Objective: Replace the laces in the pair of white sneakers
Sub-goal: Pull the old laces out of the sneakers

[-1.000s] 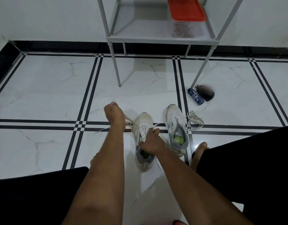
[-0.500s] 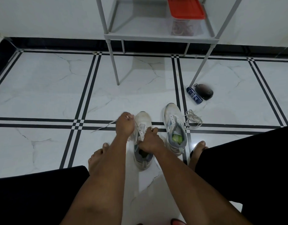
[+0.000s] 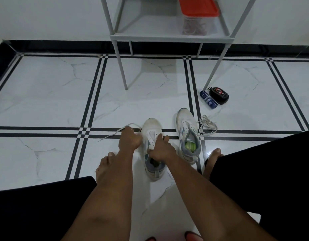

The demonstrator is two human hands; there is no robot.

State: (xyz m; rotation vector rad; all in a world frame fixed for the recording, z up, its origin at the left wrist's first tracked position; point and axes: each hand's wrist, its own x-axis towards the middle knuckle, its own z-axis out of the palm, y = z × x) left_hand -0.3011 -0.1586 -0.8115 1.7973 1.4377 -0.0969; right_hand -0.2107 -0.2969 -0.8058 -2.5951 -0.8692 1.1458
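Lowered beside the sneaker point(image 3: 153, 136), left hand point(image 3: 131, 139) fingers pinch lace point(image 3: 113, 134); right hand point(image 3: 159, 150) fingers grip its tongue.

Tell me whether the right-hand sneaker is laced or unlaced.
Unlaced: the right-hand sneaker shows bare eyelets and an open tongue, and a loose lace lies in a heap on the floor beside it.

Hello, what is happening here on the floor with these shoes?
A person sits on the tiled floor working on a pair of white sneakers. The right hand holds the near sneaker at its tongue, while the left hand grips a white lace trailing out to the left. The other sneaker stands unlaced beside it, with a loose lace lying on its right.
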